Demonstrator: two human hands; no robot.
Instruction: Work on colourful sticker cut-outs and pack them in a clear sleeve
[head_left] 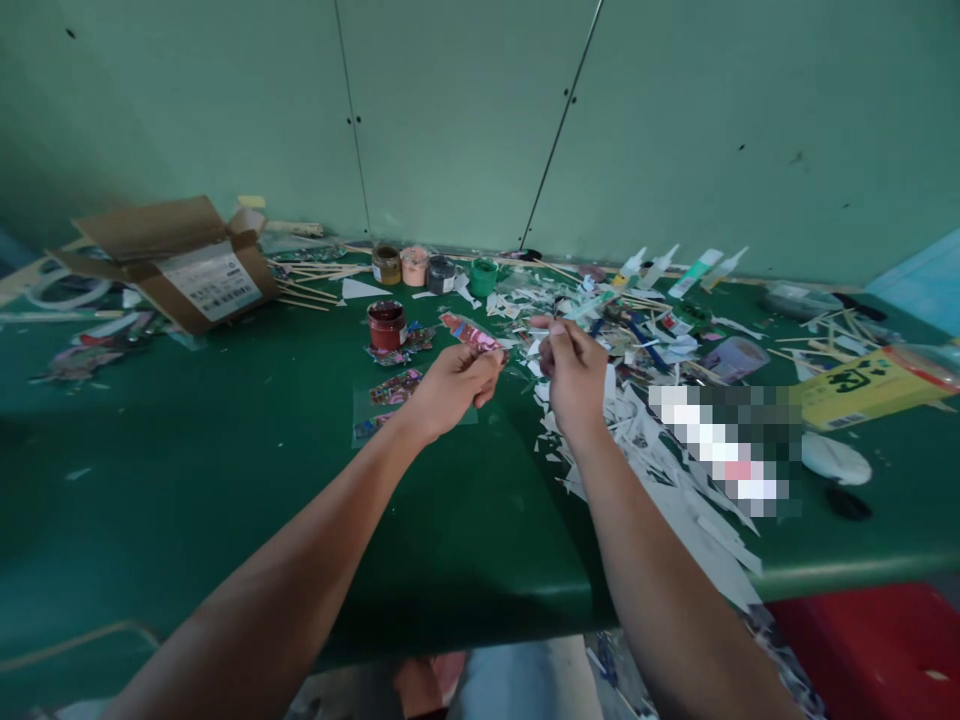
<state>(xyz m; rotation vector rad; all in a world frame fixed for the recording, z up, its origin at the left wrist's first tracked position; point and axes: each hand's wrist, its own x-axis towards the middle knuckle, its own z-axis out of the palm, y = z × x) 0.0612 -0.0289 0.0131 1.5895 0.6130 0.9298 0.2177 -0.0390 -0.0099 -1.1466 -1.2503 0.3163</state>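
My left hand is closed in a pinch on a shiny pink and red foil strip, held just above the green table. My right hand is raised beside it, its fingers pressed together on something small and pale that I cannot make out. The two hands are a short way apart. A red paint jar stands just left of the foil strip, with more foil pieces lying on the table under my left hand.
An open cardboard box sits at the back left. Several paint jars stand along the wall, with glue tubes and wooden sticks nearby. Paper scraps cover the right side, beside a yellow packet. A red stool is below.
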